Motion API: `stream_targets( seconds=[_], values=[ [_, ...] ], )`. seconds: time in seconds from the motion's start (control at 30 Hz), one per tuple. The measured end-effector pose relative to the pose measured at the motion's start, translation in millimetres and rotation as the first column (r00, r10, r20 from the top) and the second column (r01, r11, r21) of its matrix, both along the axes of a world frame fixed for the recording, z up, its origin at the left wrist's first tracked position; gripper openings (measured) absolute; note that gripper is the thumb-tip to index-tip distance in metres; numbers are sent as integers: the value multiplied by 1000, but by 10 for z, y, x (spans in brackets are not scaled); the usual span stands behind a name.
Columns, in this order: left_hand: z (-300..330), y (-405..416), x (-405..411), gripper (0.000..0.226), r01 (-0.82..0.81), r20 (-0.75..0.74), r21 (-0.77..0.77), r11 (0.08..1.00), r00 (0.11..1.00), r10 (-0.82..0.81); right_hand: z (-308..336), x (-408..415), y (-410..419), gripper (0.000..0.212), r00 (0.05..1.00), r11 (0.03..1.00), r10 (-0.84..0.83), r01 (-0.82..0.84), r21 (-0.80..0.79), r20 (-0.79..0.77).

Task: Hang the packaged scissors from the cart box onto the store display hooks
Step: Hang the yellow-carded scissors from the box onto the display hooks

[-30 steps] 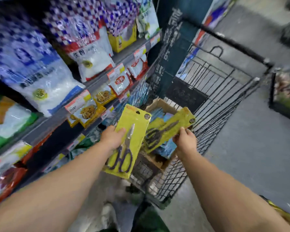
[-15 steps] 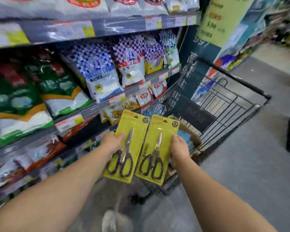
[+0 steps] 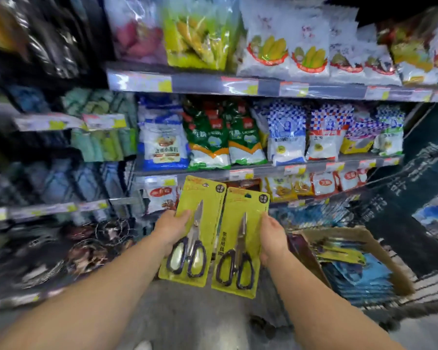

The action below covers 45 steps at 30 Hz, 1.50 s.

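Yellow-green cards, one per hand. My left hand (image 3: 171, 229) grips the left pack (image 3: 195, 223) by its left edge, thumb curled over the front beside the blades. My right hand (image 3: 272, 238) grips the right pack (image 3: 240, 238) by its right edge, thumb on the card face. Both packs are upright, side by side, inner edges nearly touching, right one sitting slightly lower. They're held in front of the lower shelf (image 3: 238, 173), apart from it.

Room: open floor (image 3: 187, 322) below the packs and between my forearms. Shelf edges with price tags run straight across above the cards. To the right, just beside my right forearm, is the cardboard box (image 3: 379, 251) with more blue and yellow packs inside; cart wires (image 3: 427, 281) show past it. Left side is blurred: hanging goods, wire racks, can't make out any hooks.

Each pack: black-handled scissors with steel blades pointing up, under a clear blister. Hang slot at top centre, round dark sticker in the top right corner. The right pack has a column of printed characters left of the blades.
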<state>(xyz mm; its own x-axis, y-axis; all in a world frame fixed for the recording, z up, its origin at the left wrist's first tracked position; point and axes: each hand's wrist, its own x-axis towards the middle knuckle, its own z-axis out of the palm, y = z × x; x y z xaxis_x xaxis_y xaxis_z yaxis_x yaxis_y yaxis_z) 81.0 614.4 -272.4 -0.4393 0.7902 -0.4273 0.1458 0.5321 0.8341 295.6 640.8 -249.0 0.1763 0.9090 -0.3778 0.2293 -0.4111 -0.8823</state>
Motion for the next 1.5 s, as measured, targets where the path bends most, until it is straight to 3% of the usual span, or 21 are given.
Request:
stream_targets(
  seconds=[0.23, 0.37, 0.53, 0.67, 0.73, 0.83, 1.07, 1.23, 1.5],
  values=[
    [215, -810, -1451, 59, -270, 13, 53, 961, 963, 270, 144, -1729, -210, 48, 973, 976, 218, -217, 24, -70],
    [205, -1276, -2486, 68, -395, 26, 66, 916, 919, 394, 211, -2911, -403, 45, 941, 941, 337, -336, 45, -19],
    [210, -1743, -3947, 60, -502, 15, 99, 859, 864, 503, 175, -4457, -697, 45, 898, 900, 435, -433, 54, -58],
    [330, -2017, -5006, 51, -548, -30, 101, 830, 833, 553, 316, -5446, -912, 22, 863, 869, 494, -490, 64, -106],
    [379, -2082, -5391, 50, -566, -11, 112, 816, 821, 571, 369, -5830, -952, 26, 846, 855, 519, -516, 58, -120],
    [393, -2125, -5770, 55, -576, 29, 94, 812, 817, 576, 414, -6282, -997, 25, 828, 842, 538, -537, 51, -158],
    [-238, -2148, -6585, 105, -642, 105, 46, 765, 765, 636, 425, -6909, -961, 33, 820, 842, 534, -538, 39, -208],
    [65, -2199, -6590, 77, -656, 178, 44, 753, 747, 640, 406, -7204, -857, 40, 834, 859, 510, -507, 72, -210],
    [46, -2108, -6661, 61, -675, 190, 26, 737, 727, 659, 283, -7496, -713, 41, 858, 877, 480, -468, 107, -183]
  ],
)
